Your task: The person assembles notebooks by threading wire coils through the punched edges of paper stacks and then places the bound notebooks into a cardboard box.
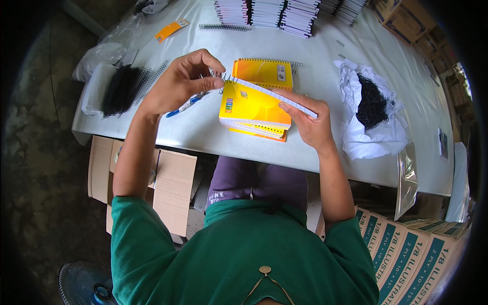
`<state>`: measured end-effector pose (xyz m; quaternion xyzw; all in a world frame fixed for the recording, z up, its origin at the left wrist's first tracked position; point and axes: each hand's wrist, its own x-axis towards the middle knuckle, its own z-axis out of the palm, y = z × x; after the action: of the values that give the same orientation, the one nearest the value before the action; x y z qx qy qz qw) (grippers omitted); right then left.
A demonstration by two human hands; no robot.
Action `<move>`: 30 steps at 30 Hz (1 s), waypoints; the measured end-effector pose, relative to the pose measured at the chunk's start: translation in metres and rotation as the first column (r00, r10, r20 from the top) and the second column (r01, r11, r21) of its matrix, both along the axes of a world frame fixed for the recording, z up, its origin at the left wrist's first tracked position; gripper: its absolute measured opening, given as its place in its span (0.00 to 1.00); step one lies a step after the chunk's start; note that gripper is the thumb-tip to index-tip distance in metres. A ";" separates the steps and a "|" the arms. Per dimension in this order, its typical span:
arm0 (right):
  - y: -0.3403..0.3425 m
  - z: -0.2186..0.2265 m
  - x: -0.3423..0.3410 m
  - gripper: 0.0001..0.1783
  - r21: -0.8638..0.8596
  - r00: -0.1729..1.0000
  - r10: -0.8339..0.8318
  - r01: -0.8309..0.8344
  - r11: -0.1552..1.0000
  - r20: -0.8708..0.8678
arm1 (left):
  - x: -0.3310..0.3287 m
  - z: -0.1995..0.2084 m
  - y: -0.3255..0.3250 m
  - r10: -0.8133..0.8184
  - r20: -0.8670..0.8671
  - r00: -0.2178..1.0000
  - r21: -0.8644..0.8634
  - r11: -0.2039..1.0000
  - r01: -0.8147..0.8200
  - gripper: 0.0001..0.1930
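My left hand [190, 81] pinches a dark wire spiral coil [230, 79] between thumb and fingers. The coil's end meets the corner of a thin notebook [284, 95], seen almost edge-on with its lined page edge up. My right hand [309, 118] grips that notebook at its other end. Beneath it lies a stack of yellow notebooks [254, 109] with printed covers. Just behind, another yellow notebook [262, 70] has a coil along its top edge. A blue-and-white pen [185, 106] rests on the table under my left wrist.
Loose coils [124, 89] lie in a heap at left by clear plastic. Small black coils [373, 101] sit on crumpled white paper at right. Stacked notebooks [267, 12] stand at the back. Below are an open carton [174, 188], boxes [406, 249] and a fan [84, 284].
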<state>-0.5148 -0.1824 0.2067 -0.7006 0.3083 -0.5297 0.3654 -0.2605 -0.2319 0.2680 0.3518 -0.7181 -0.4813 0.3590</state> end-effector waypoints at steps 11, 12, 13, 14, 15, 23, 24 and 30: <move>0.007 0.002 0.007 0.23 -0.283 0.968 -0.198 0.149 0.947 -0.154 | -0.035 -0.020 0.027 0.653 0.280 0.703 -0.936 0.349 0.047 0.38; 0.010 0.003 0.010 0.24 -0.290 0.968 -0.210 0.164 0.943 -0.136 | -0.034 -0.055 0.030 0.654 0.175 0.736 -0.944 0.324 -0.063 0.41; 0.016 0.008 0.016 0.25 -0.307 0.973 -0.206 0.165 0.937 -0.106 | -0.019 -0.098 0.049 0.610 0.346 0.713 -0.913 0.395 0.105 0.49; 0.021 0.010 0.017 0.26 -0.315 0.969 -0.231 0.192 0.929 -0.090 | -0.015 -0.100 0.065 0.610 0.491 0.622 -0.869 0.295 0.396 0.48; 0.029 0.013 0.018 0.17 -0.364 0.951 -0.267 0.195 0.911 -0.158 | -0.017 -0.086 0.059 0.623 0.231 0.748 -0.969 0.073 0.238 0.47; 0.029 0.017 0.026 0.20 -0.517 0.956 -0.254 0.145 0.843 -0.145 | -0.026 -0.102 0.072 0.656 0.152 0.739 -0.986 0.050 0.158 0.54; 0.027 0.016 0.028 0.20 -0.545 0.960 -0.236 0.119 0.830 -0.151 | 0.002 -0.125 0.056 0.669 0.296 0.682 -0.948 0.120 0.293 0.57; 0.018 0.008 0.030 0.24 -0.410 0.962 -0.257 0.200 0.890 -0.088 | -0.043 -0.109 0.061 0.356 0.236 0.904 -0.953 0.267 0.143 0.59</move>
<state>-0.4849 -0.1644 0.2147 -0.7542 0.2998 -0.5700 0.1279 -0.3036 -0.1714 0.1590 0.2040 -0.8915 0.1598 0.3717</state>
